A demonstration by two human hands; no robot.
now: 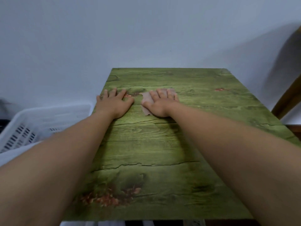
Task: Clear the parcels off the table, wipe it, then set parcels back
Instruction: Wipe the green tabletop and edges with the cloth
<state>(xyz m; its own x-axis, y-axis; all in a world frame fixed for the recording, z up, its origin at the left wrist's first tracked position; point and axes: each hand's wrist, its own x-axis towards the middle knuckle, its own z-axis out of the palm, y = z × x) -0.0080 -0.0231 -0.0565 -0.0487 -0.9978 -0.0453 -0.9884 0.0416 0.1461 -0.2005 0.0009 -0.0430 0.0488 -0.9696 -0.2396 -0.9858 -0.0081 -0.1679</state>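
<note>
The table [162, 144] has a green wood-grain top with reddish marks and stands against a pale wall. My right hand [160, 102] lies flat with straight fingers on a thin pinkish-brown cloth [145, 103] in the far middle of the top and presses it down. My left hand [114, 101] rests flat on the bare surface near the far left edge, a short gap from the cloth. No parcels show on the table.
A white slotted plastic basket [32, 126] stands left of the table, below its level. A brown wooden frame [288, 98] leans at the right edge of view. The wall runs right behind the table's far edge.
</note>
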